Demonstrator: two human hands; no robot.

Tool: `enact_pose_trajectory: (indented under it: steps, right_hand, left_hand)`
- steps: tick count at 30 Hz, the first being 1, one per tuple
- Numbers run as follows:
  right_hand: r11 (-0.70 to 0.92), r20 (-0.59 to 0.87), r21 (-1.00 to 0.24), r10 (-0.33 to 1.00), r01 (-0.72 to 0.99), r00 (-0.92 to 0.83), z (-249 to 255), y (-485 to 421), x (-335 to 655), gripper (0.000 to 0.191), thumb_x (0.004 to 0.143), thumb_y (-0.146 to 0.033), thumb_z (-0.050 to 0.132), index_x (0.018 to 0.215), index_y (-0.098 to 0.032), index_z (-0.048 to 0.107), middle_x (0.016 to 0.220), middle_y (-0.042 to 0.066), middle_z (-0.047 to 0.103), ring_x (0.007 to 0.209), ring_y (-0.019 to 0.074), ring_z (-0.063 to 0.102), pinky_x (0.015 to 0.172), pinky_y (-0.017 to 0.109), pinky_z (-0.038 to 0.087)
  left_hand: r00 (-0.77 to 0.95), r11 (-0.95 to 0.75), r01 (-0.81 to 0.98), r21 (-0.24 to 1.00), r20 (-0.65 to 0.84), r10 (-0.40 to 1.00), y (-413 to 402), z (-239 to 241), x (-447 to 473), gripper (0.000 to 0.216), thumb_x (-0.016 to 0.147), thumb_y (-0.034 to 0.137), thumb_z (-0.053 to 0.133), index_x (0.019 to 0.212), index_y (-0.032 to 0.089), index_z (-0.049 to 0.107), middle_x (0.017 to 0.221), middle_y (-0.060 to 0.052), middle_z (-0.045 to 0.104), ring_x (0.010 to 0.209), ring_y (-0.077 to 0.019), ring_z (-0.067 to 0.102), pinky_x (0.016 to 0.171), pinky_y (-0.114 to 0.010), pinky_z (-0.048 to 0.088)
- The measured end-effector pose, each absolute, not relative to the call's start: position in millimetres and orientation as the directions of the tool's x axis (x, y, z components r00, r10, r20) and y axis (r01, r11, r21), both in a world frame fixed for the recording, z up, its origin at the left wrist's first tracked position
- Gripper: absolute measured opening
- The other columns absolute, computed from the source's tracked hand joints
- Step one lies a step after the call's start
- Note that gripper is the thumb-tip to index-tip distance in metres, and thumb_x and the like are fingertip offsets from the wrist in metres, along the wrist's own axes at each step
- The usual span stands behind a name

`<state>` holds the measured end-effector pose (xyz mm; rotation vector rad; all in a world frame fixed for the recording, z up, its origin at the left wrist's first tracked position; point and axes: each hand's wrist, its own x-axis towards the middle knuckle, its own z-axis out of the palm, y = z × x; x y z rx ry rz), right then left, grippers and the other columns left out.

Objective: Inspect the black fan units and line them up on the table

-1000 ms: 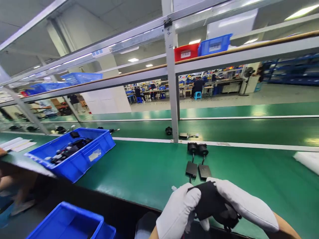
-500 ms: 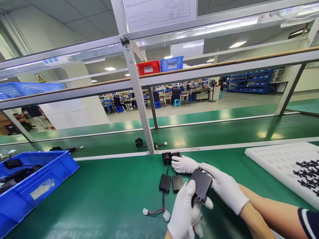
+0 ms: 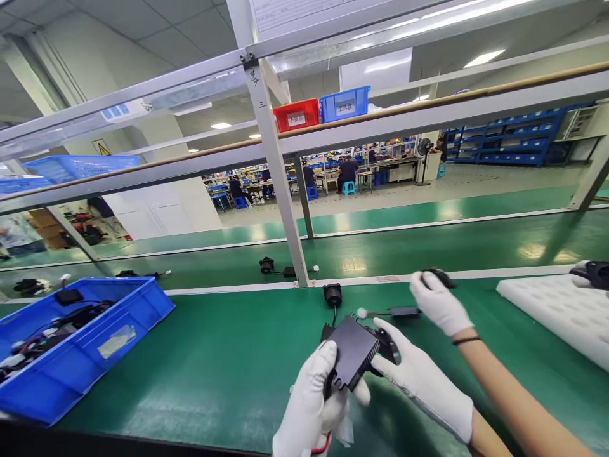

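My left hand (image 3: 316, 387), in a white glove, grips a flat black box (image 3: 356, 351) with a ribbed edge. Red wire and a white connector hang beneath that hand. Close on the right, the thumb and fingers of my gloved right hand (image 3: 423, 384) close around a black round part (image 3: 384, 349) beside the box. Behind the box, another black round part (image 3: 333, 294) rests on the green bench, its cable running toward a small black box mostly hidden. A co-worker's gloved hand (image 3: 440, 304) holds a black round part with a small box (image 3: 404, 311) trailing on its cable.
A blue bin (image 3: 137, 317) of black cabled parts stands left. White foam tray (image 3: 547, 308) lies right, with another gloved hand (image 3: 580, 274) holding a black part at the frame edge. A metal post (image 3: 284, 203) rises behind the bench. Beyond it lies another cabled part (image 3: 267, 265).
The co-worker's hand has moved right, carrying off one cabled unit from beside the other. My hands and the flat box have shifted left; my right hand now holds the round part.
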<state>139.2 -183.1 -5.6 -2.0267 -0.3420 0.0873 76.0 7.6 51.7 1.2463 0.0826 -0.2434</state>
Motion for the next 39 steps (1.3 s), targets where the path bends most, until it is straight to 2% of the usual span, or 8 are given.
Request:
enact_pose_trajectory:
  steps: [4,7,11,17,20,23,32,39]
  right_hand:
    - [-0.536,0.134,-0.779,0.364,0.325,0.922,-3.4,-156.5,156.2,0.066,0.095,-0.038,0.059,0.152,-0.009,0.042,0.144,0.019,0.065,0.13,0.0265,0.067,0.108,0.039,0.058]
    - [-0.654,0.232,-0.602,0.405,0.458,0.884,3.1,-126.3,194.6,0.066,0.09,-0.019,0.067,0.151,-0.01,0.046,0.146,0.02,0.059,0.137,0.0316,0.058,0.117,0.047,0.048]
    - [-0.676,0.195,-0.24,0.669,0.696,0.717,15.3,-68.4,258.7,0.053,0.092,-0.013,0.074,0.142,-0.017,0.059,0.135,0.012,0.063,0.13,0.033,0.058,0.113,0.056,0.046]
    - [-0.572,-0.052,0.1,0.814,0.814,0.578,11.5,0.5,319.2,0.025,0.101,-0.034,0.073,0.117,-0.016,0.069,0.12,0.008,0.068,0.111,0.0262,0.067,0.1,0.049,0.056]
    - [-0.563,-0.07,0.14,0.815,0.815,0.575,5.6,-4.4,336.8,0.034,0.102,-0.039,0.073,0.126,-0.017,0.067,0.123,0.009,0.068,0.11,0.0267,0.067,0.098,0.049,0.057]
    - [-0.594,-0.004,0.125,0.8,0.794,0.6,-2.3,-29.0,345.6,0.051,0.102,-0.046,0.071,0.143,-0.019,0.058,0.134,0.012,0.064,0.115,0.0297,0.066,0.1,0.053,0.056]
    - [-0.687,0.111,0.018,0.723,0.726,0.682,-30.4,-98.2,346.5,0.051,0.102,-0.048,0.071,0.143,-0.02,0.058,0.124,0.01,0.068,0.107,0.0264,0.069,0.094,0.047,0.059]
    - [-0.773,0.19,-0.042,0.616,0.633,0.764,-33.8,-219.6,358.7,0.056,0.085,-0.022,0.08,0.139,-0.018,0.068,0.102,0.011,0.076,0.095,0.0294,0.073,0.087,0.043,0.058]
  left_hand:
    - [0.988,0.363,0.149,0.92,-0.155,-0.013,49.3,36.9,61.4,0.07,0.071,0.086,0.076,0.077,0.016,0.067,0.06,-0.005,0.071,0.051,-0.0083,0.049,0.059,-0.021,0.041]
    - [0.967,0.309,0.241,0.92,-0.255,0.006,82.3,14.4,58.0,0.074,0.073,0.088,0.072,0.075,0.014,0.068,0.041,0.005,0.047,0.041,-0.0051,0.033,0.048,-0.019,0.03]
    - [0.935,0.135,0.328,0.935,-0.342,0.098,98.2,-22.0,72.1,0.094,0.069,0.092,0.058,0.111,0.008,0.063,0.046,0.016,0.021,0.046,-0.0072,0.013,0.046,-0.02,0.016]
    - [0.929,-0.281,0.355,0.892,-0.304,0.209,94.7,-46.9,91.2,0.087,0.078,0.067,0.049,0.143,0.008,0.052,0.079,-0.008,0.066,0.077,-0.0264,0.062,0.073,-0.04,0.052]
    - [0.961,-0.631,0.252,0.734,-0.111,0.254,103.0,-37.9,98.6,0.064,0.093,0.047,0.041,0.138,0.009,0.067,0.13,-0.023,0.07,0.126,-0.0399,0.058,0.118,-0.056,0.034]
    - [0.972,-0.768,0.195,0.61,-0.017,0.234,97.1,-35.5,119.6,0.062,0.1,0.038,0.041,0.155,0.014,0.055,0.164,-0.016,0.048,0.15,-0.0358,0.042,0.128,-0.051,0.026]
    - [0.977,-0.813,0.212,0.542,-0.091,0.194,-2.4,-49.7,155.8,0.064,0.096,0.031,0.058,0.157,0.013,0.052,0.173,-0.015,0.032,0.159,-0.0405,0.031,0.132,-0.052,0.026]
    - [0.987,-0.554,0.009,0.832,-0.096,-0.129,-80.8,-71.9,133.6,0.078,0.093,0.046,0.061,0.162,0.015,0.042,0.174,-0.009,0.028,0.163,-0.0385,0.018,0.136,-0.055,0.015]
